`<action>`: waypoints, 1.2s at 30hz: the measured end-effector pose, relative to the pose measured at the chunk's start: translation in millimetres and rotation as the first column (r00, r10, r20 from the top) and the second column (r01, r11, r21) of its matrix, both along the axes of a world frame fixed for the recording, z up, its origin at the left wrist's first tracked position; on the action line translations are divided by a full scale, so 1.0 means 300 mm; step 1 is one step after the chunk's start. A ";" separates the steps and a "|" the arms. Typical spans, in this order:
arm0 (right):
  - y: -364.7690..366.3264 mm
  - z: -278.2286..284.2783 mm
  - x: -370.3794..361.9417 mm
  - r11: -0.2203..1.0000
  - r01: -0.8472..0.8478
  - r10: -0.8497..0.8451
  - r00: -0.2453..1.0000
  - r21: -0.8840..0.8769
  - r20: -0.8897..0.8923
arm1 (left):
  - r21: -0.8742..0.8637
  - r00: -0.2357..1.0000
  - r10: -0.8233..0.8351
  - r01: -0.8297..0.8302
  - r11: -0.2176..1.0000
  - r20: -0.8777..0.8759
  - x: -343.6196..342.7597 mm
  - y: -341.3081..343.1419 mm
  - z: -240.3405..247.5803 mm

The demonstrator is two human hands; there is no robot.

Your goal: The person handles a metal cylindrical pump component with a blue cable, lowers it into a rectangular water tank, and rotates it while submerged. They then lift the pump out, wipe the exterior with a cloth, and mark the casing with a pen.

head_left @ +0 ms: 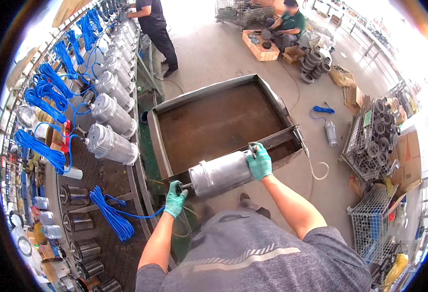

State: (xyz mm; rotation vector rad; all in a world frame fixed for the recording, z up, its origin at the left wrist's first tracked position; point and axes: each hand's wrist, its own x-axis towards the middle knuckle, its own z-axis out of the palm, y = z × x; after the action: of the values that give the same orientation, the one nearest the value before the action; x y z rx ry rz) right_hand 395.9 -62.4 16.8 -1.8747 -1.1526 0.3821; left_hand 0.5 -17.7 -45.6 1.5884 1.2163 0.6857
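A silver cylindrical pump motor (220, 173) lies sideways between my hands, over the near edge of a metal water tank (170, 168). My left hand (175, 199), in a green glove, is closed around the short end piece at the motor's left, where a blue cable comes out. On the right, my gloved right hand (259, 162) grips the other end by a small dark metal fitting (252, 152). That cable runs left to a tied blue coil (111, 214) on the bench.
Several similar silver motors (112, 141) with blue cable coils line the left bench. Dark cylinders (78, 221) lie nearer. Wire baskets (367, 141) of ring-shaped parts stand right; a small pump (330, 133) lies on the floor. One person (158, 34) stands far left, another (289, 24) sits far right.
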 end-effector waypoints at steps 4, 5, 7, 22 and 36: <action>-0.012 -0.015 0.067 0.982 -0.177 0.186 0.961 0.058 -0.205 | 0.078 0.998 0.026 -0.021 0.997 -0.062 0.006 0.012 -0.009; -0.031 -0.025 0.086 0.968 -0.205 0.250 0.852 0.147 -0.460 | -0.090 0.999 0.031 -0.029 0.995 0.027 0.013 0.012 0.011; -0.069 0.079 0.153 0.923 -0.382 0.384 0.921 0.042 -0.067 | -0.100 0.992 0.124 -0.123 0.987 0.006 -0.018 -0.020 0.046; -0.164 -0.134 0.834 0.809 -0.097 -0.440 0.555 -0.580 -0.706 | -0.118 0.814 0.561 -0.549 0.827 0.149 0.027 -0.215 0.216; -0.285 0.231 -0.178 0.783 -0.616 0.591 0.780 -0.090 -0.207 | 0.072 0.867 0.100 -0.154 0.985 0.489 0.575 -0.220 0.554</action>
State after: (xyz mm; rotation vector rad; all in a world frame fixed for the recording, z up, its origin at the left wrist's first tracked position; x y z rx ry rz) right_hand 342.6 -148.0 86.0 -1.5092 -1.6352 0.9971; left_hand 172.9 -83.7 120.5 1.3150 0.9212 1.1747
